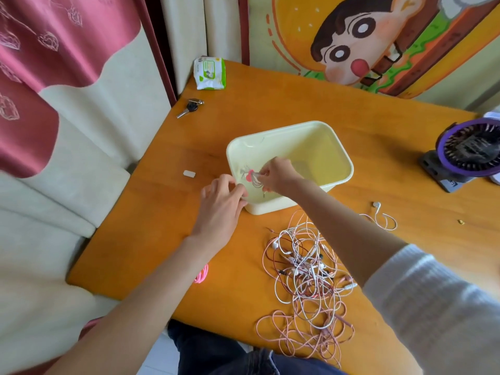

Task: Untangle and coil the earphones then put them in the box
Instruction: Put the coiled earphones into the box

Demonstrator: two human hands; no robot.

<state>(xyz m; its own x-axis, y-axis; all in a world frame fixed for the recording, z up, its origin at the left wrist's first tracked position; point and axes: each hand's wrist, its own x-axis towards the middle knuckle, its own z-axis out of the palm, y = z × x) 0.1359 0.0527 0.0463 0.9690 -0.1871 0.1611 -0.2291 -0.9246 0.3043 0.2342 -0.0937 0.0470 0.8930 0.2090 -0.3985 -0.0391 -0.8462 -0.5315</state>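
At the bottom middle of the frame, a big messy pile of pink and white earphone wires (pixel 305 269) lies on the orange wooden worktop (pixel 162 239), and an arm could drag it off the edge. Further up, the right hand (pixel 276 175) pinches a small coiled earphone (pixel 254 178) inside the pale yellow plastic box (pixel 341 158). The left hand (pixel 221 201) holds the box rim with curled fingers; letting go early could spring the coil open.

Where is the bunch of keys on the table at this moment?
In the head view, the keys lie near the table's far left edge, just in front of the wet-wipes pack and beyond the cream box.
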